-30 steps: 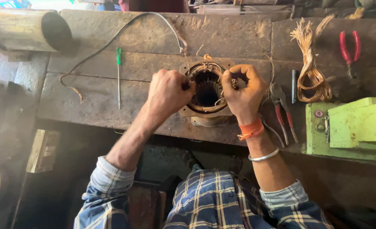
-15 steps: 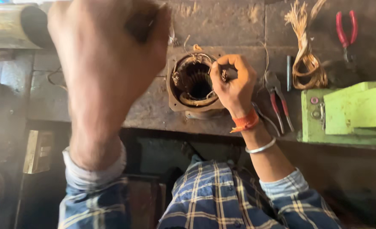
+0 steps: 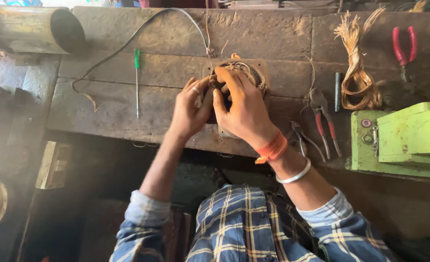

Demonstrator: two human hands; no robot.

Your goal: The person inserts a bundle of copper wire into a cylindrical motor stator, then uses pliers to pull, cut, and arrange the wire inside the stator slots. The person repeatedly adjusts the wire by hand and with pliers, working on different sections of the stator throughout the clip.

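The round metal motor stator with copper windings (image 3: 244, 73) sits on a worn wooden bench (image 3: 283, 34), close to the near edge, and is largely covered by both hands. The left hand (image 3: 189, 109) is curled against the stator's left rim, its fingers bent and pressed to the housing; whether anything is pinched between them cannot be told. The right hand (image 3: 241, 106) is laid over the opening from the front, its fingers hooked down into the bore, apparently closed on the windings, though the grip itself is hidden. Thin loose wire ends are seen rising from the top of the stator, and a dark cable (image 3: 127, 41) is run from there across the bench to the left. From here, the thin copper strands could be nicked or kinked if they are forced against the sharp slot edges, and a finger could be cut in the same way. Because the stator is held near the edge, it could be tipped off the bench by a hard pull. A green-handled screwdriver (image 3: 137, 80) lies well to the left, red-handled pliers (image 3: 321, 119) lie just to the right, and a bundle of pale copper wire (image 3: 358, 73) lies beyond them; the loose strands could be snagged on these tools.
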